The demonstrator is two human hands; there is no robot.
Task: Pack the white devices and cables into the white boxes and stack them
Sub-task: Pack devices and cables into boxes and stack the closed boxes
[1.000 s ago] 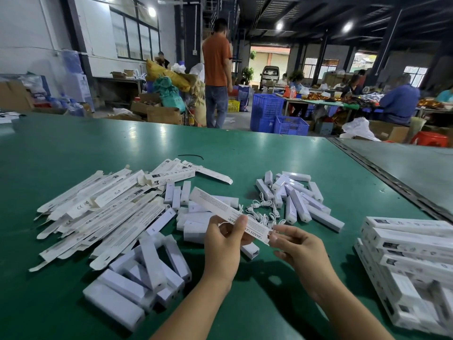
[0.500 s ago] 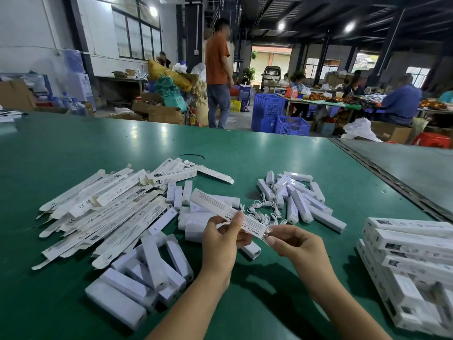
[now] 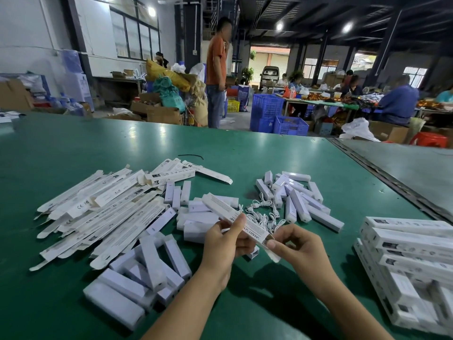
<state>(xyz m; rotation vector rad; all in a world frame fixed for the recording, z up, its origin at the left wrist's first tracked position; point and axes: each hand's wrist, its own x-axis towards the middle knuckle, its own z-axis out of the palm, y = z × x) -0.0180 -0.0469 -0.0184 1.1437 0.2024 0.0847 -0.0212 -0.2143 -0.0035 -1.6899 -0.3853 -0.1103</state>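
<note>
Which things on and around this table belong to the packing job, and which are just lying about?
Job: held box in left hand and right hand, flat boxes, white devices, cables, packed stack.
Lying about: black wire, blue crates, red stool, plastic bag.

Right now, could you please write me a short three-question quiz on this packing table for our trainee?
1. True or false: the left hand and the right hand hold one box between them.
2. Where is the stack of packed boxes? A) at the left B) at the right C) in the middle
3. Name the tangled white things just beyond the held box.
Key: 1 true; 2 B; 3 cables.
</note>
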